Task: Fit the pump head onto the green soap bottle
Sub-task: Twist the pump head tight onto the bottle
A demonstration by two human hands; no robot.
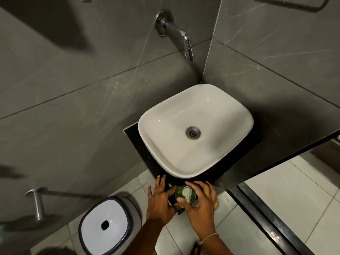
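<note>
The green soap bottle (178, 193) stands upright on the near corner of the black counter (147, 157), in front of the sink. A pale white pump head (187, 194) sits on top of it, nozzle pointing toward me. My right hand (200, 205) curls around the bottle's right side, thumb touching the pump and the bottle's front. My left hand (161, 201) lies beside the bottle on its left, fingers spread on the counter, thumb reaching to the bottle's base. Whether the pump is screwed tight cannot be told.
A white basin (217, 162) fills most of the counter behind the bottle, with a wall tap (185, 43) above. A lidded white bin (104, 223) stands on the tiled floor to the lower left. A metal wall peg (37, 203) sticks out at left.
</note>
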